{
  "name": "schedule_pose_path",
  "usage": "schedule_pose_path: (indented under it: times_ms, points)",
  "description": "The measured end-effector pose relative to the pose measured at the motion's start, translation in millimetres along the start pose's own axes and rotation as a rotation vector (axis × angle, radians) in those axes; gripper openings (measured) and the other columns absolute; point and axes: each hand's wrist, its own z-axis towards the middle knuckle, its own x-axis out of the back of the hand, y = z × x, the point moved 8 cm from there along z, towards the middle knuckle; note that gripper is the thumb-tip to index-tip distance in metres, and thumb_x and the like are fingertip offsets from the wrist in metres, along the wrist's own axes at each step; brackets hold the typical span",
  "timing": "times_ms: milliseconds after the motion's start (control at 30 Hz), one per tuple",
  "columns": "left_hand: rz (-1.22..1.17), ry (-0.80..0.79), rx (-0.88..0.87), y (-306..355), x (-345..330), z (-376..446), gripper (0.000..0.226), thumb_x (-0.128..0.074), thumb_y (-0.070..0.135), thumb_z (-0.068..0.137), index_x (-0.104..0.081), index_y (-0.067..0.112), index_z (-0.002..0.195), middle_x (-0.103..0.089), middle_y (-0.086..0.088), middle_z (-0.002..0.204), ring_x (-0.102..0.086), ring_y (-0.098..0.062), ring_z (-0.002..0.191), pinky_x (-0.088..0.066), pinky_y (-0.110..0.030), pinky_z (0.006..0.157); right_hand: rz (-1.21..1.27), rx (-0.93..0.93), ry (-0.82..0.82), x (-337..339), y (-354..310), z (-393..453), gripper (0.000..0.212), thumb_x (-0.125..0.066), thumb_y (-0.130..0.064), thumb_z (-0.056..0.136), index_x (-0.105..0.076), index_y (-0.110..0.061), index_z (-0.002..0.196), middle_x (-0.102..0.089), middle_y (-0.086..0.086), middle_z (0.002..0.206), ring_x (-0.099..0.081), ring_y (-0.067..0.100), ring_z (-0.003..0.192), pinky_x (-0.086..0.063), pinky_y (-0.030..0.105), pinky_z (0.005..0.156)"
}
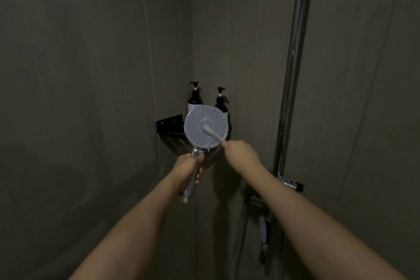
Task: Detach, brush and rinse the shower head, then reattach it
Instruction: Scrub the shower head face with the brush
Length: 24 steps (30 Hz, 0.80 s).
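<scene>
The round shower head [195, 127] is detached and faces me, its grey nozzle plate turned up. My left hand [187, 169] grips its chrome handle [192, 182] from below. My right hand [242, 152] holds a small white brush [211, 133], whose head lies on the centre of the nozzle plate. The right hand and brush are blurred by motion. No hose shows at the lower end of the handle.
A black corner shelf [169, 124] behind the shower head carries two dark pump bottles [195, 100]. A chrome riser pipe [293, 63] runs up the right wall to the mixer [288, 183]. Another hand shower [264, 232] hangs low beside it. Dark tiled walls close in on both sides.
</scene>
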Motion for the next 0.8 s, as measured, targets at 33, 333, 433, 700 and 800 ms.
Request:
schedule_pose_path:
  times_ms: [33,333,433,700,800]
  points:
    - [0.012,0.001,0.001,0.0,0.7,-1.4,0.022,-0.048,0.018,0.095,-0.045,0.012,0.074,-0.044,-0.008,0.057,-0.039,-0.014,0.038,-0.033,-0.018,0.040,0.051,-0.093,0.043,9.4,14.9,2.7,0.039,-0.027,-0.024,0.102,-0.059,-0.004,0.113,-0.065,0.015,0.103,-0.059,0.025,0.077,-0.042,0.031,0.059]
    - [0.016,0.033,-0.006,2.4,13.8,-2.9,0.025,-0.050,0.019,0.094,-0.044,0.012,0.071,-0.045,-0.008,0.056,-0.039,-0.011,0.033,-0.033,-0.017,0.038,-0.017,-0.057,-0.023,0.1,17.3,0.2,0.039,-0.028,-0.024,0.102,-0.058,-0.002,0.114,-0.066,0.015,0.104,-0.061,0.027,0.081,-0.040,0.030,0.063]
    - [0.046,0.038,0.000,-1.5,17.2,-5.0,0.026,-0.049,0.018,0.094,-0.044,0.012,0.070,-0.044,-0.008,0.056,-0.039,-0.011,0.033,-0.033,-0.017,0.039,0.051,-0.071,0.036,19.0,18.1,5.0,0.037,-0.029,-0.019,0.102,-0.059,-0.001,0.116,-0.065,0.019,0.109,-0.063,0.028,0.088,-0.042,0.031,0.066]
    - [0.008,0.012,0.002,-2.7,18.9,-6.8,0.024,-0.048,0.018,0.095,-0.043,0.012,0.072,-0.044,-0.008,0.057,-0.038,-0.012,0.035,-0.033,-0.017,0.038,0.134,-0.169,0.064,11.2,32.4,-8.1,0.042,-0.030,-0.026,0.102,-0.061,0.001,0.109,-0.066,0.018,0.100,-0.063,0.029,0.085,-0.041,0.030,0.065]
    - [-0.020,0.017,0.004,-2.3,21.7,-6.2,0.024,-0.048,0.018,0.095,-0.043,0.013,0.072,-0.043,-0.008,0.056,-0.038,-0.011,0.033,-0.032,-0.016,0.037,0.146,-0.031,-0.038,-3.2,18.9,-12.8,0.040,-0.030,-0.029,0.102,-0.059,-0.002,0.106,-0.066,0.017,0.098,-0.063,0.031,0.083,-0.042,0.031,0.064]
